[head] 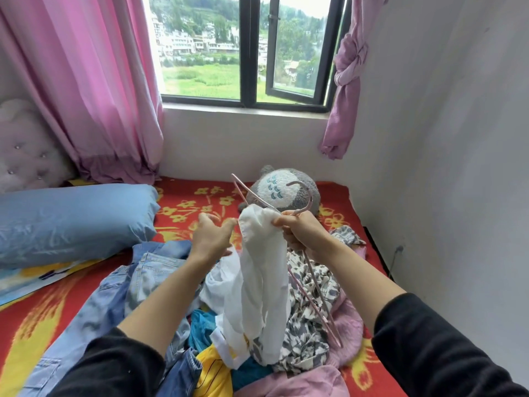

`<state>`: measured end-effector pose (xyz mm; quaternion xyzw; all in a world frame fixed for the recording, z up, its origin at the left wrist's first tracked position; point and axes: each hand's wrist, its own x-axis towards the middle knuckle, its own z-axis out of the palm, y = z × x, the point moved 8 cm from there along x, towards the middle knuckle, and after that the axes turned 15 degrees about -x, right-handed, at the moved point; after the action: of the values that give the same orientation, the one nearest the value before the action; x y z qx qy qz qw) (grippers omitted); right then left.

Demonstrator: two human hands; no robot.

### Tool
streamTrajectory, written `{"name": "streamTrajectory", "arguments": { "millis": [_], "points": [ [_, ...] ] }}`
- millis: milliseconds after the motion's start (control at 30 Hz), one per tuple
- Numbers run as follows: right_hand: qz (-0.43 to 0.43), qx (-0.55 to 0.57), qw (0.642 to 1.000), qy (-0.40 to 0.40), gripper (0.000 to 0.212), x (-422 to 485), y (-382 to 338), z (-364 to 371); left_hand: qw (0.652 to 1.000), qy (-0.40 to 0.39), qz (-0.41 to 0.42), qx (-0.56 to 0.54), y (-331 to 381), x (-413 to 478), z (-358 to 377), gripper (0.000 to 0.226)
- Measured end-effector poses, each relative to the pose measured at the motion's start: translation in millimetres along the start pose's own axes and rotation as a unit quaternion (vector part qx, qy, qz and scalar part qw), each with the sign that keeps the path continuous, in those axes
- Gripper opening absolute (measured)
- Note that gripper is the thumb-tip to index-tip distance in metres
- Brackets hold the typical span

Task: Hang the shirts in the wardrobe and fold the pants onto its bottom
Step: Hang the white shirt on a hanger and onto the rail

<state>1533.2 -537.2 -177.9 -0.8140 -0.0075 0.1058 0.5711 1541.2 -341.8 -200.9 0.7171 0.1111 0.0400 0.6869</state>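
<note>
Bed point(183, 219) below: right hand point(303, 232) grips upright hanger point(309, 270), white shirt point(263, 282) dangling.

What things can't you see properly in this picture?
Head view only:
- Wardrobe: out of frame.
- White shirt: bunched, so its shape and front are unclear.
- Pink hanger: middle hidden by the right hand and the shirt.
- Clothes pile: lower items buried, near edge cut off by the frame and sleeves.
- Left hand: fingers blurred, so its hold on the shirt is unclear.
</note>
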Motion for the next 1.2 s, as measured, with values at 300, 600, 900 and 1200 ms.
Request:
{"name": "streamTrajectory", "arguments": {
  "millis": [300,600,900,1200],
  "points": [
    [0.009,-0.007,1.0,0.026,0.031,3,9,-11,0.982,-0.088,-0.046,-0.163,-21,-7,28,0.015],
    [0.063,-0.185,0.961,0.197,0.021,-8,37,-68,0.982,0.03,0.186,-0.013,66,35,-18,0.018],
    [0.001,0.068,0.997,-0.033,0.036,-5,-5,4,0.935,-0.29,0.182,0.088,93,-7,62,0.023],
    [-0.076,0.024,0.99,0.118,0.017,-6,-52,-32,0.912,-0.21,0.209,0.284,87,2,23,0.018]
  ]
}}
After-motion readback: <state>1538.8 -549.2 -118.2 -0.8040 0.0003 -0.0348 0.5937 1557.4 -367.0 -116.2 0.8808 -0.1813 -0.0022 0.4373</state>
